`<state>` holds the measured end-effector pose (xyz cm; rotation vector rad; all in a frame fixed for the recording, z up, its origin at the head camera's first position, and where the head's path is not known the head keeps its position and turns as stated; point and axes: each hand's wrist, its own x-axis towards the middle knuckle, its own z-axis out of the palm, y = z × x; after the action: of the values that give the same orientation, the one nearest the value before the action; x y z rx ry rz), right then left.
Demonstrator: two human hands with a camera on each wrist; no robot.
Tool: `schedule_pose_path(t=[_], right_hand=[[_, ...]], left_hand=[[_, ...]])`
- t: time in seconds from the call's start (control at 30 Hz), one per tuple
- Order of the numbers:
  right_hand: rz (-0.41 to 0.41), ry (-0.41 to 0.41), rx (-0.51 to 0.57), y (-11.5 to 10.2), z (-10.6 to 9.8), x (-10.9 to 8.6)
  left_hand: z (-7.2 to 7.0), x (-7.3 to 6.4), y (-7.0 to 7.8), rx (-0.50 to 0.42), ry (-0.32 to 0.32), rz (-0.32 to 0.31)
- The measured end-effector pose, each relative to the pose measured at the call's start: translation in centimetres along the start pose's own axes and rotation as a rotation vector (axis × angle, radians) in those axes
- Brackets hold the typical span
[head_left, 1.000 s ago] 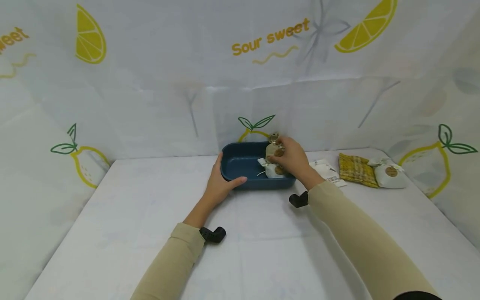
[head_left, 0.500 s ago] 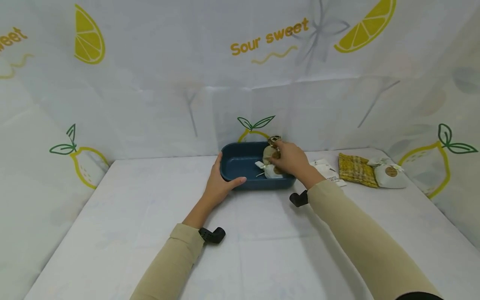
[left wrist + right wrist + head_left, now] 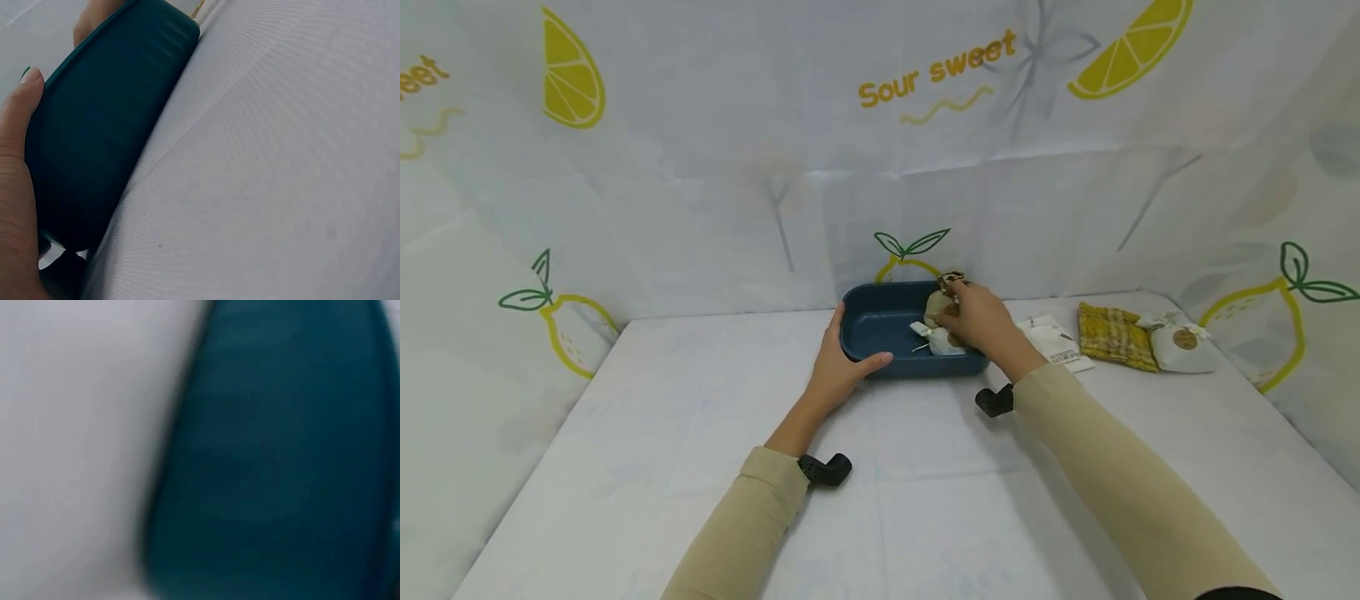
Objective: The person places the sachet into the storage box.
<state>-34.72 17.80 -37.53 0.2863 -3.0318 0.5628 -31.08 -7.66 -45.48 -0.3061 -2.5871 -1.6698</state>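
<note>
A dark blue oblong dish (image 3: 917, 367) sits near the back edge of the table. My left hand (image 3: 837, 364) grips its left end, thumb over the front rim and fingers along the side; the left wrist view shows this hand (image 3: 15, 162) against the dish wall (image 3: 100, 125). At the dish's right end, my right hand (image 3: 988, 321) pinches the gathered top of a small beige pouch (image 3: 935, 307) with a shiny gold tie. In front of that pouch, a white pouch (image 3: 943, 342) with a ribbon lies in the dish. Only the dish side (image 3: 269, 450) fills the blurred right wrist view.
Right of the dish lie a white printed packet (image 3: 1051, 340), partly behind my right wrist, a yellow plaid pouch (image 3: 1116, 337) and another white pouch (image 3: 1183, 350) with a round brown label. A lemon-print cloth (image 3: 715, 242) hangs close behind the table (image 3: 715, 400).
My right hand has brought the beige pouch slightly left and down in the dish. The left hand keeps its place on the dish.
</note>
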Motion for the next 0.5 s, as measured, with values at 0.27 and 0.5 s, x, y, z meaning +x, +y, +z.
schedule_pose_path(t=[0.27,0.5], right_hand=[[-0.076,0.16,0.195,1.2,-1.9,-2.8],[-0.044,0.219,0.352,3.2,-3.4,-5.2]], left_hand=[[0.3,0.0,0.1,-0.005,-0.001,-0.002],[0.1,-0.1,0.0,-0.006,0.005,0.007]])
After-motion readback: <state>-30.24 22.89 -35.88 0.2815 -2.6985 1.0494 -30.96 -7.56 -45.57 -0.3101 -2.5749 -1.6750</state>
